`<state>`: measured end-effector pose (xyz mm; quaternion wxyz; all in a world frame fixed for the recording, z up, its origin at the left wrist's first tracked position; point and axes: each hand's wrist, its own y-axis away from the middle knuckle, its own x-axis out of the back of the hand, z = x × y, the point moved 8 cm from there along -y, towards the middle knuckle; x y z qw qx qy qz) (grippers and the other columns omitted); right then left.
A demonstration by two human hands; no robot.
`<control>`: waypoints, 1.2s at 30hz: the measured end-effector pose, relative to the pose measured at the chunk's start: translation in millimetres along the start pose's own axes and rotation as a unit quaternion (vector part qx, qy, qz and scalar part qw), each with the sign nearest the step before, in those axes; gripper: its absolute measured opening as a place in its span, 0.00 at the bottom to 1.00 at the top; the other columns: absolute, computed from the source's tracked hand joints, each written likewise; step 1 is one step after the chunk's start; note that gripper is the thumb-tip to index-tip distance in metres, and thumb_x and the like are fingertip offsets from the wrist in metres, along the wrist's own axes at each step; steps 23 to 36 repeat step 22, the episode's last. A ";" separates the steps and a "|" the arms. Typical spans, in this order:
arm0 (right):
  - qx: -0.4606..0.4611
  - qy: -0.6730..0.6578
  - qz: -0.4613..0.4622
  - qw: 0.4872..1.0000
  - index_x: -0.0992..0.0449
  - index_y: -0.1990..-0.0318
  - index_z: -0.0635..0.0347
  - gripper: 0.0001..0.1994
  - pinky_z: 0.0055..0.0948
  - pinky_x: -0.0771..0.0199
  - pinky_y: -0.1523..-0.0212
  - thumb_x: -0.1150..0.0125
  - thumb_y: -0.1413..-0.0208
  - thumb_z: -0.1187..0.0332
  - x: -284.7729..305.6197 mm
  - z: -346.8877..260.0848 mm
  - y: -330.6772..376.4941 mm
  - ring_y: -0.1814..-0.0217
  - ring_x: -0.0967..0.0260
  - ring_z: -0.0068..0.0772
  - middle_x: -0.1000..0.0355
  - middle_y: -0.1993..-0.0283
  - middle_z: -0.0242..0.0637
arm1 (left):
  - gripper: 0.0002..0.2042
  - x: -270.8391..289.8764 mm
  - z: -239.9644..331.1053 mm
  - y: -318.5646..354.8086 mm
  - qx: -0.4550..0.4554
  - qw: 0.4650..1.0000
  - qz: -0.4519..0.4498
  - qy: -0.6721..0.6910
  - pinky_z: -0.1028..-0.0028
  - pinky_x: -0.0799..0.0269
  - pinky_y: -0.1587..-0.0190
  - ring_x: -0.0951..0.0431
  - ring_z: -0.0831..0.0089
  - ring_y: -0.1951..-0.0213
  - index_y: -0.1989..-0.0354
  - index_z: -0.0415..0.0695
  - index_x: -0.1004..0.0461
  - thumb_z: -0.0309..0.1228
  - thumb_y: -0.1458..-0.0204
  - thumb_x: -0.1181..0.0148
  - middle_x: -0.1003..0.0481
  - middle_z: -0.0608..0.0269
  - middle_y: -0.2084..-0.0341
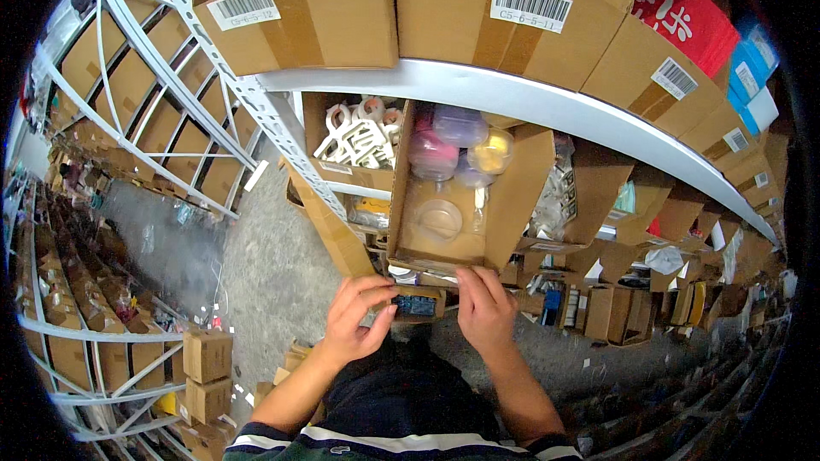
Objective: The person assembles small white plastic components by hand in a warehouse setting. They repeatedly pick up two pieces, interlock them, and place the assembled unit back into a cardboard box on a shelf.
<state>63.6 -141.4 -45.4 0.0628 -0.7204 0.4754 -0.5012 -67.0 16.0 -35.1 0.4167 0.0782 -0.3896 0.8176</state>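
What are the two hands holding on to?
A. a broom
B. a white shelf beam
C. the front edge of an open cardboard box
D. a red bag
C. The left hand and the right hand both grip the near edge of the open cardboard box, which is pulled out from the shelf and has round plastic containers inside.
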 end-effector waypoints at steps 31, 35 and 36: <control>0.199 -0.105 0.080 0.971 0.59 0.24 0.40 0.51 0.49 0.42 0.32 0.46 0.50 0.28 216.9 -159.6 -85.0 0.29 0.45 0.62 0.65 0.22 0.51 | 0.14 21.3 -43.1 64.8 0.025 0.988 -0.124 0.093 0.64 0.29 0.49 0.23 0.55 0.53 0.54 0.41 0.23 0.21 0.51 0.35 0.23 0.52 0.55; 0.199 -0.105 0.080 0.971 0.59 0.24 0.40 0.51 0.49 0.42 0.32 0.46 0.50 0.28 216.9 -159.6 -85.0 0.29 0.45 0.62 0.65 0.22 0.51 | 0.14 21.3 -43.1 64.8 0.025 0.988 -0.124 0.093 0.64 0.29 0.49 0.23 0.55 0.53 0.54 0.41 0.23 0.21 0.51 0.35 0.23 0.52 0.55; 0.199 -0.105 0.080 0.971 0.59 0.24 0.40 0.51 0.49 0.42 0.32 0.46 0.50 0.28 216.9 -159.6 -85.0 0.29 0.45 0.62 0.65 0.22 0.51 | 0.14 21.3 -43.1 64.8 0.025 0.988 -0.124 0.093 0.64 0.29 0.49 0.23 0.55 0.53 0.54 0.41 0.23 0.21 0.51 0.35 0.23 0.52 0.55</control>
